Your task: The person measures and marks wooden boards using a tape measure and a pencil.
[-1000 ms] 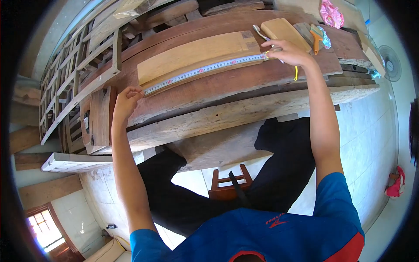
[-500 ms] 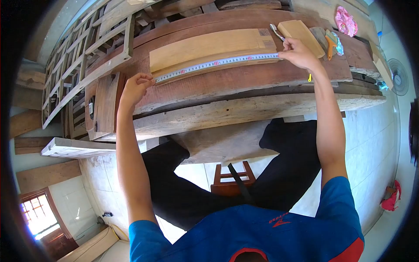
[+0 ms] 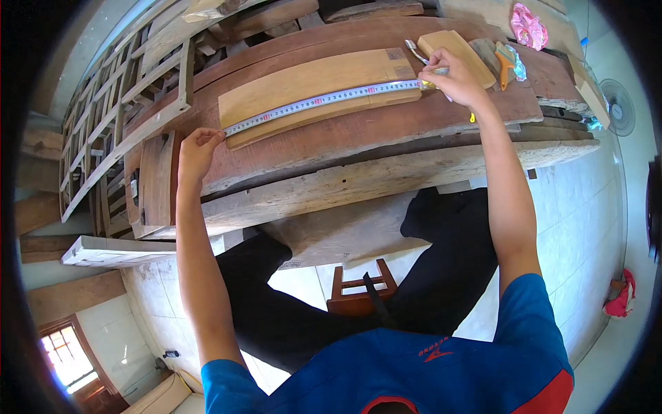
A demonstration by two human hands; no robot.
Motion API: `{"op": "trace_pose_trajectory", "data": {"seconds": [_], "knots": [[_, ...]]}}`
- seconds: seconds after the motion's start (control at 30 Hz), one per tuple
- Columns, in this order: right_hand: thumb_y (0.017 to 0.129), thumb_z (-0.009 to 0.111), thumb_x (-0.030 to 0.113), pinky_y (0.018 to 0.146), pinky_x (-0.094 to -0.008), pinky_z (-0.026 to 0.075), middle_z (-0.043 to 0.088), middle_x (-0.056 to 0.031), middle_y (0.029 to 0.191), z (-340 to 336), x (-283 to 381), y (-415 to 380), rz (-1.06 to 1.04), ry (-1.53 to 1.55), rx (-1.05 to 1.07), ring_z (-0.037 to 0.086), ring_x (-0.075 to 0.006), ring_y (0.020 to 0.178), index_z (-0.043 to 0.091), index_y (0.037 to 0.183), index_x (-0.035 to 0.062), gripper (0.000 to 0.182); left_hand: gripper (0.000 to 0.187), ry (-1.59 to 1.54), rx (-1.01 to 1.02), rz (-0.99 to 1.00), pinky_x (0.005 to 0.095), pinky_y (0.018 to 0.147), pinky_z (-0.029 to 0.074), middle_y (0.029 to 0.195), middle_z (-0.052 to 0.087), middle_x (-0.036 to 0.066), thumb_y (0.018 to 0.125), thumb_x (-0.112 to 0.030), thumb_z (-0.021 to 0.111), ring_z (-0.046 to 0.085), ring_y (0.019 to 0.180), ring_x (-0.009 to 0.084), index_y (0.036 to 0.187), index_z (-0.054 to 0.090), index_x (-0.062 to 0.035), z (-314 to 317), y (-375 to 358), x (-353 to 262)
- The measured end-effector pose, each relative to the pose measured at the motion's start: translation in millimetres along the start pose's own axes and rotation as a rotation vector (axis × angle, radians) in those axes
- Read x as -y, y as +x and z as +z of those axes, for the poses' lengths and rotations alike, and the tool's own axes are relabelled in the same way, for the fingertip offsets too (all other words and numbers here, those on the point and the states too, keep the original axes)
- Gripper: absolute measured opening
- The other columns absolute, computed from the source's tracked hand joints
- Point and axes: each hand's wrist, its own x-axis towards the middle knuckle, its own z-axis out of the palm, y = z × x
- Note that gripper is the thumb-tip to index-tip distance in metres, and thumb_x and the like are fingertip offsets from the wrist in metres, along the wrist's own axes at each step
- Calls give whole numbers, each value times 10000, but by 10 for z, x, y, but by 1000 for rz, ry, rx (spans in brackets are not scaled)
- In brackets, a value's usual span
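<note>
A white tape measure (image 3: 321, 103) is stretched lengthwise over a pale yellow board (image 3: 296, 76). The board lies on a large reddish-brown plank (image 3: 289, 155). My left hand (image 3: 198, 153) is closed in a pinch on the tape's left end, just past the board's left edge. At the other end my right hand (image 3: 456, 81) grips the tape near the board's right end. Its fingers partly hide what they hold there. Just beyond my right hand are a toothbrush (image 3: 414, 50) and a thick wooden block (image 3: 452, 43).
An orange-handled brush (image 3: 505, 67) and crumpled pink plastic (image 3: 529, 27) lie at the back right. Wooden lattice frames (image 3: 131, 103) stand at the left. Below the plank's rough front edge are my legs and a small wooden stool (image 3: 358, 293). A fan (image 3: 616, 107) stands far right.
Both hands have shifted the tape away from the board's near edge, farther across its face. The whole view has also moved slightly, so things appear more to the left.
</note>
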Motion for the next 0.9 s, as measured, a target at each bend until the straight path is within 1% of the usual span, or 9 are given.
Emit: {"op": "trace_pose_trajectory", "data": {"seconds": [0.13,0.17,0.37,0.47,0.57,0.67,0.77,0.87,0.9], "knots": [[823,765,393,711,-347,502,656,-70,819,-75,33,-6,10,-57,33,635,-189,768,607,951,87,368,236,11,-30,35,278,804,488,893,756,96,891,-201,765,666,843,134,1025,743,-8,56,50,69],[825,767,408,600,-329,472,607,-41,727,-53,19,-6,5,-27,10,597,-157,654,617,912,84,368,235,21,-36,43,275,797,487,886,754,92,892,-201,765,662,834,131,1023,742,-7,56,63,95],[823,766,404,552,-331,452,621,-41,723,-85,-105,89,14,-33,96,598,-155,642,644,920,80,359,230,-3,-1,4,265,811,471,890,749,82,895,-206,764,647,847,121,1017,739,-13,32,84,104],[856,763,395,744,-328,459,661,-59,873,-153,142,36,144,-70,156,609,-176,827,652,898,66,349,230,2,5,20,262,835,464,895,746,79,899,-211,759,647,863,124,1017,736,-16,22,66,79],[854,770,383,731,-331,458,660,-49,864,-142,142,61,70,-109,126,608,-168,813,656,902,73,334,244,17,17,4,258,756,469,910,745,79,912,-215,743,627,800,114,1048,725,-14,12,56,42],[847,782,393,740,-329,457,661,-45,859,-170,192,66,93,-90,144,607,-165,816,663,915,74,347,269,-27,55,-118,258,643,453,916,741,77,924,-215,724,585,702,100,1095,702,-9,27,-48,-157],[842,790,417,792,-328,472,676,-60,919,-194,163,88,59,-120,181,626,-186,885,651,1001,81,397,316,-40,91,-72,233,520,375,925,711,17,940,-290,701,513,584,69,1160,671,-66,37,25,-12],[813,792,477,882,-378,494,688,-145,1131,-129,61,100,48,-114,64,646,-279,1044,622,1156,84,548,326,-45,105,-73,231,522,376,915,717,24,938,-288,706,510,586,70,1171,669,-62,23,51,39],[816,787,478,902,-384,492,677,-154,1173,-120,63,102,60,-124,63,639,-291,1079,606,1192,87,572,317,-57,74,-58,239,537,392,894,718,38,936,-271,710,513,595,76,1154,673,-44,31,29,7]]}}
